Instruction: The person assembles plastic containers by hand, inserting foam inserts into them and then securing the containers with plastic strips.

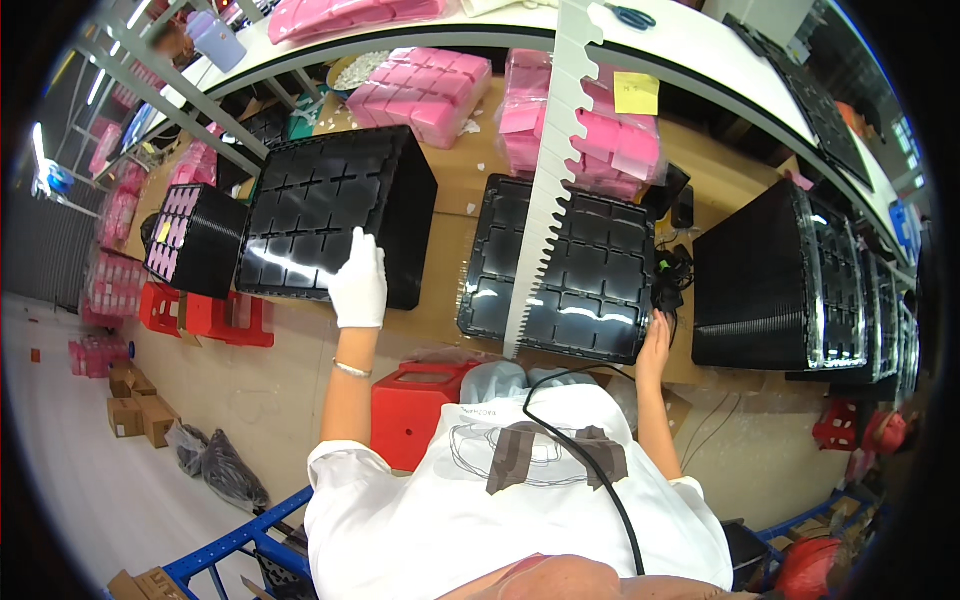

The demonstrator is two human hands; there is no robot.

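Touching black stack (310, 195), gloved left hand (358, 285) half-spread, right hand (654, 348) beside tray (600, 260), grip unclear

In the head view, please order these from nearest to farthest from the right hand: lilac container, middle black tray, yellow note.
1. Middle black tray: its right edge is at the right hand.
2. Yellow note: ahead, by the pink packs.
3. Lilac container: far left, on the raised white surface.

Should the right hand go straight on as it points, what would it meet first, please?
The right hand would probably meet the black cable clutter just ahead first, though depth is unclear.
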